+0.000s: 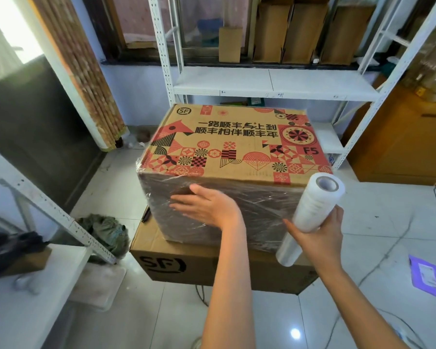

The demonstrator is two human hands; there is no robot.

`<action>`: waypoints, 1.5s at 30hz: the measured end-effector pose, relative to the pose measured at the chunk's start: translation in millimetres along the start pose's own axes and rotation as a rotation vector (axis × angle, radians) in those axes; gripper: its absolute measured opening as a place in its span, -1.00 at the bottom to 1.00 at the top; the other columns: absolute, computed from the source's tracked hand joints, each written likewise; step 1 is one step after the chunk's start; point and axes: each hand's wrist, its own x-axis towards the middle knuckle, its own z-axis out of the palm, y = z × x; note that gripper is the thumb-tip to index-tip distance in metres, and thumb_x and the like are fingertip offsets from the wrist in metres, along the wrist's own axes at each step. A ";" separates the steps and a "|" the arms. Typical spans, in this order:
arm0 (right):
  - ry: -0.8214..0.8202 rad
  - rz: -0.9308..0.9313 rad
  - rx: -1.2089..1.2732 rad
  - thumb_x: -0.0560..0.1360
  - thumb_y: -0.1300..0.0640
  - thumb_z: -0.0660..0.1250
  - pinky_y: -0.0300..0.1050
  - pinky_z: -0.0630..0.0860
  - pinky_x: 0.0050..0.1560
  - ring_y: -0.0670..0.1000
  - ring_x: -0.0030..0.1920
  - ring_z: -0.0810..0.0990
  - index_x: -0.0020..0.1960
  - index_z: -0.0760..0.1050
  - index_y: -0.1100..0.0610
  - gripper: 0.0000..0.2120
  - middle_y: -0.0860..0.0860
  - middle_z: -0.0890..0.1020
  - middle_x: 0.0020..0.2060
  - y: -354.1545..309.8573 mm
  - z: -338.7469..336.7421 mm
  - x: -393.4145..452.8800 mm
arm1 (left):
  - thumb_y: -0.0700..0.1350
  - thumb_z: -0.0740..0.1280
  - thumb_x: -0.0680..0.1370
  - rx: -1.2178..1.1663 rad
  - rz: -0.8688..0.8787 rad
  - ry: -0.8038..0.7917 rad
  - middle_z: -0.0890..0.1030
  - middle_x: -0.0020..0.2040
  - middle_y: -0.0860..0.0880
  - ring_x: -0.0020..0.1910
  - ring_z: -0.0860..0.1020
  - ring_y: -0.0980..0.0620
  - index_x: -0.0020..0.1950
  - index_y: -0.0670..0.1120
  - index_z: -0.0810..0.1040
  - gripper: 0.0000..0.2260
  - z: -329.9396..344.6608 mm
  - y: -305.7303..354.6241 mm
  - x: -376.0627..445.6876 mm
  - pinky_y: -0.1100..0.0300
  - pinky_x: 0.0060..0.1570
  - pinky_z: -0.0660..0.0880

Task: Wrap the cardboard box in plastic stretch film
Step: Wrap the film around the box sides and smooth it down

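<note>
Left hand: laid flat on the front of the cardboard box, fingers straight and a little spread.
Box: set on a lower box; film is seen on the front, the top looks bare.
Right hand: fingers curled round the film roll.
Left to do: more turns are likely needed.

Open floor lies right of the right grip; shelving crowds behind the box, beyond both grips.
</note>
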 end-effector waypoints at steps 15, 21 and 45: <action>-0.031 -0.022 -0.016 0.15 -0.15 0.60 0.15 0.57 0.09 0.08 0.18 0.48 0.27 0.18 -0.07 -0.14 0.02 0.35 0.22 -4.8 -1.4 0.1 | -0.11 0.09 0.55 0.627 1.595 -0.118 0.60 -0.25 -0.08 -0.29 0.49 -0.07 -0.21 -0.15 0.63 -0.66 -1.8 14.6 85.9 0.08 -0.18 0.26; -0.013 -0.030 -0.008 0.15 -0.10 0.62 0.08 0.54 0.06 -0.03 0.12 0.45 0.26 0.20 -0.06 -0.16 0.03 0.38 0.19 -6.9 -0.9 -2.0 | -0.09 0.11 0.55 0.564 1.765 -0.407 0.65 -0.15 -0.05 -0.25 0.55 -0.05 -0.09 -0.14 0.67 -0.66 16.1 0.3 32.0 0.10 -0.22 0.30; -0.004 -0.061 -0.018 0.10 -0.18 0.60 -0.11 0.48 0.01 -0.10 0.08 0.42 0.21 0.19 -0.11 -0.16 0.03 0.38 0.17 -3.4 -7.6 5.4 | -0.07 0.23 0.48 1.220 3.344 -0.652 -0.18 0.49 -0.38 0.44 -0.26 -0.41 0.51 -0.21 0.14 -0.37 1.3 -56.9 91.3 -0.30 0.38 -0.31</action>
